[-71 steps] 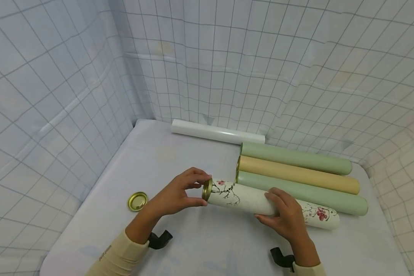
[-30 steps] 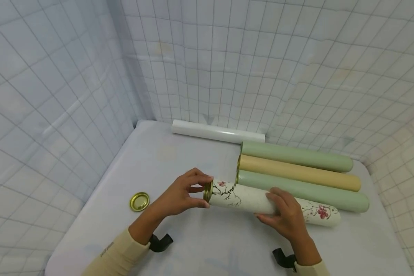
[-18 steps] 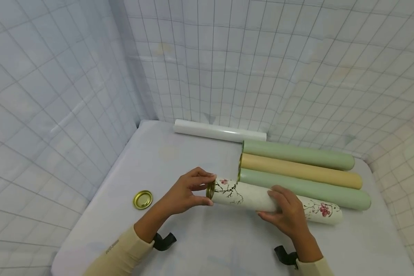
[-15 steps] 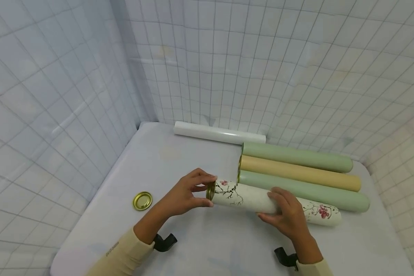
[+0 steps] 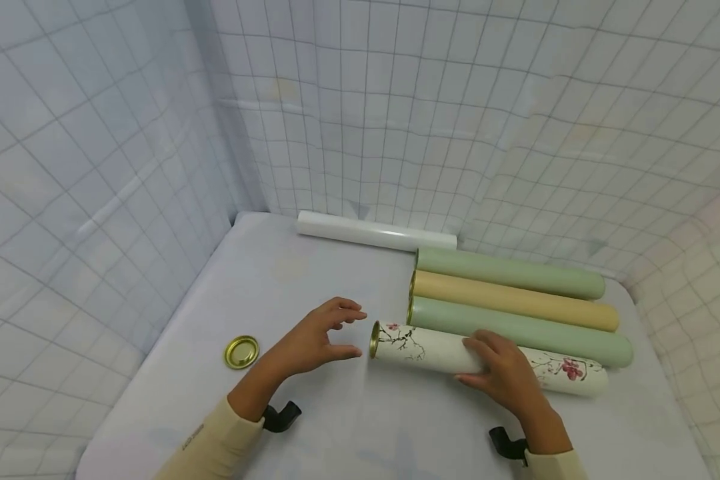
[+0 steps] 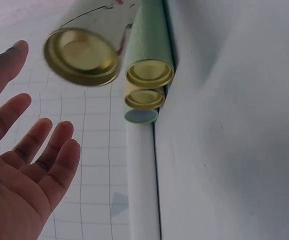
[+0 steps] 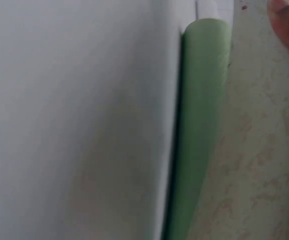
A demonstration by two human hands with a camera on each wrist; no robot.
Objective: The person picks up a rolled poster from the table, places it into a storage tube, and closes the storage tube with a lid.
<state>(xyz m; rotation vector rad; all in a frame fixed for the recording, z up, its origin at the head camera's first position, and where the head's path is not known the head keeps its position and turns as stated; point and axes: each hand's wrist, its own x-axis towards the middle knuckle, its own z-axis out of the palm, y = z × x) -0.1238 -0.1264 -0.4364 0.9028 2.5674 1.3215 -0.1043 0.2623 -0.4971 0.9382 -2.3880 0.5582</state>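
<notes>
My right hand [image 5: 504,373] grips the middle of a white cardboard tube [image 5: 435,350] printed with plum blossom branches. A gold metal lid [image 6: 82,52] sits in the tube's left end, seen face-on in the left wrist view. Just left of that end, my left hand [image 5: 312,340] holds nothing, its thumb and fingers spread with a gap to the tube. A loose gold lid [image 5: 241,352] lies on the table left of my left forearm. Behind the blossom tube lies a green tube [image 5: 519,331], its left end also capped in gold.
Further back, a yellow tube [image 5: 516,300] and another green tube [image 5: 510,273] lie parallel to it. In the left wrist view, the far green tube's end [image 6: 141,116] shows greyish, without gold. A thin white roll [image 5: 375,231] lies along the back, by the gridded cloth wall [image 5: 396,133].
My left hand has let go of the tube's capped end and now stands apart from it. The blossom tube has shifted slightly right in my right hand's grip.
</notes>
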